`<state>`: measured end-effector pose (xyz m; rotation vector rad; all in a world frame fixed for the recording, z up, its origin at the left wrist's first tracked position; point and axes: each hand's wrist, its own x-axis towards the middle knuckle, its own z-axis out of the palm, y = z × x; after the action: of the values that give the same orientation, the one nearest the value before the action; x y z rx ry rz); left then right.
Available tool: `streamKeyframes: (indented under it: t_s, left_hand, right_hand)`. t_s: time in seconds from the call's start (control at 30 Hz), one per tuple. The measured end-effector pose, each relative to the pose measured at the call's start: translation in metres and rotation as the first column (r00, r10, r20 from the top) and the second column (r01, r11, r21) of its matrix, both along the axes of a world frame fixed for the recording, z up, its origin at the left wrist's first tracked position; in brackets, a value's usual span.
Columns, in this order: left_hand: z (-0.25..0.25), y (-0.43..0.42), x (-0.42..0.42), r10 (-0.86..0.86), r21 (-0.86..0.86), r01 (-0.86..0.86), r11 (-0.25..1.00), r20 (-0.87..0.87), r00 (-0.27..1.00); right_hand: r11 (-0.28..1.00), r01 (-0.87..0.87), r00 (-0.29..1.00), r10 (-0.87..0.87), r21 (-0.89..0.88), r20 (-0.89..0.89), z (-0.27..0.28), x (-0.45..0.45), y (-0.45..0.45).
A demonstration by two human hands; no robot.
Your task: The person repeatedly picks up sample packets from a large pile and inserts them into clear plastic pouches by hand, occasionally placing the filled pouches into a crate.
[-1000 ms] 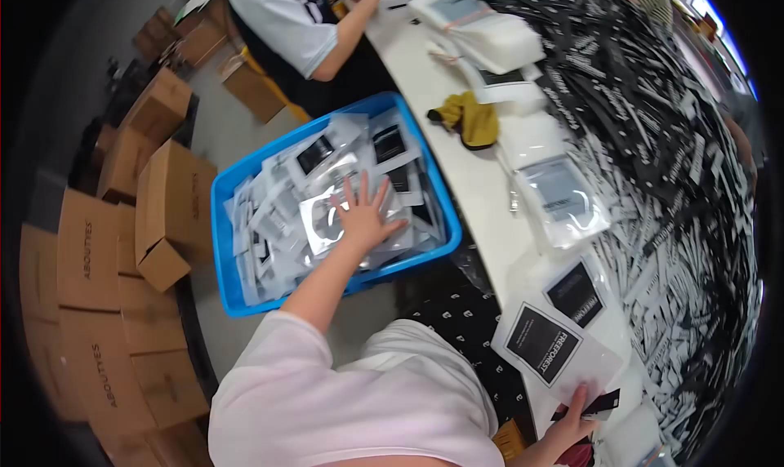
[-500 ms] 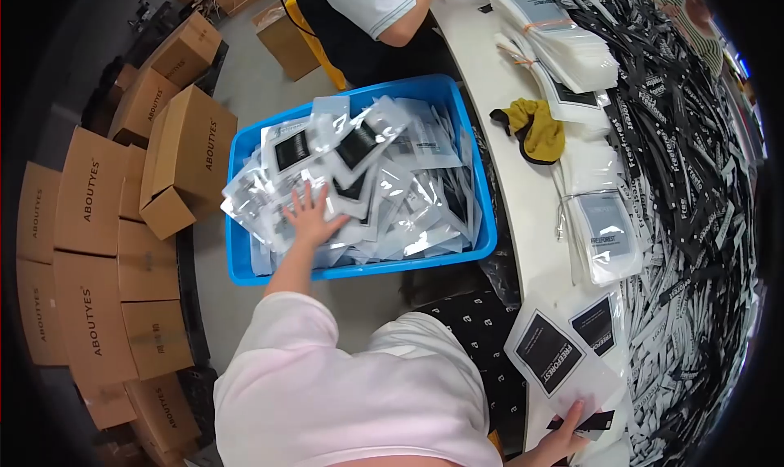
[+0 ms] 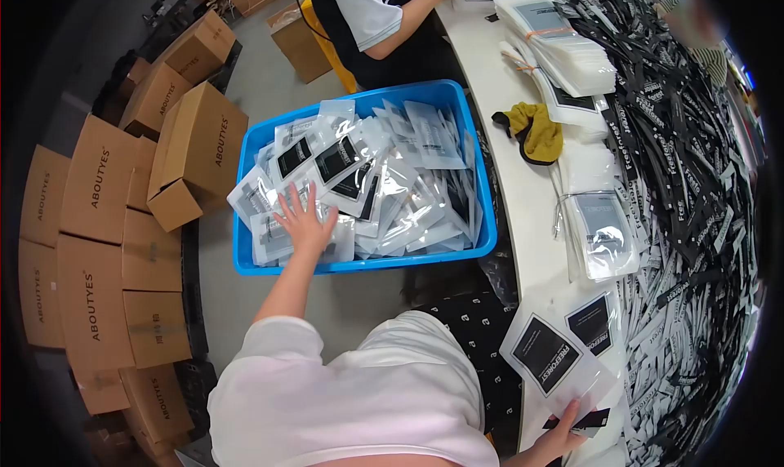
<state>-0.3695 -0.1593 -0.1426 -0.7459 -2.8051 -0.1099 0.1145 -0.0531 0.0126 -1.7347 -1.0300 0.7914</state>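
Note:
My left hand (image 3: pixel 305 222) lies with spread fingers on the clear plastic packets (image 3: pixel 400 214) that heap up in a blue bin (image 3: pixel 367 265). Several packets near its fingertips show black printed panels. At the lower right, over the white table (image 3: pixel 490 100), my right hand (image 3: pixel 563 434) is closed on a frosted bag (image 3: pixel 555 357) with a black FREEFOREST panel. Small black tags (image 3: pixel 592 420) show at the same fingers. Another bag with a black panel (image 3: pixel 592 324) lies partly under the held one.
Cardboard boxes (image 3: pixel 94 304) are stacked at the left. A co-worker (image 3: pixel 384 26) is beyond the bin. The table bears banded bag stacks (image 3: pixel 604 230) and a mustard cloth item (image 3: pixel 535 132). Black and white strips (image 3: pixel 670 189) pile up along the right.
The view has shifted, and the bin sits higher and more level. My left hand has moved to the packets' near left side. My right hand still holds the frosted bag.

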Motion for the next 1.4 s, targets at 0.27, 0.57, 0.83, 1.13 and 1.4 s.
streamKeyframes:
  t_s: [0.27, 0.57, 0.83, 1.13, 1.4]
  left_hand:
    - [-0.016, -0.046, -0.080, 0.514, -0.052, -0.546, 0.836, 0.422, 0.747]
    - [-0.078, -0.060, -0.152, 0.170, 0.140, -0.252, 0.958, 0.431, 0.886]
    - [-0.061, -0.078, -0.140, 0.287, 0.028, -0.286, 0.958, -0.026, 0.958]
    - [-0.027, 0.080, -0.049, -0.384, -0.139, 0.425, 0.894, 0.251, 0.889]
    - [-0.019, 0.072, -0.045, -0.332, 0.091, 0.335, 0.938, -0.054, 0.942]
  right_hand:
    - [0.998, -0.054, 0.997, 0.055, -0.019, 0.061, -0.008, 0.005, -0.009]
    - [0.987, -0.157, 0.983, 0.155, 0.018, 0.097, -0.010, -0.020, -0.005]
    - [0.982, -0.189, 0.975, 0.186, 0.016, 0.123, -0.009, -0.024, -0.004]
    - [0.966, -0.260, 0.934, 0.250, 0.004, 0.257, -0.010, -0.015, -0.007]
    - [0.999, -0.038, 0.999, 0.039, 0.036, -0.028, -0.010, -0.004, -0.023]
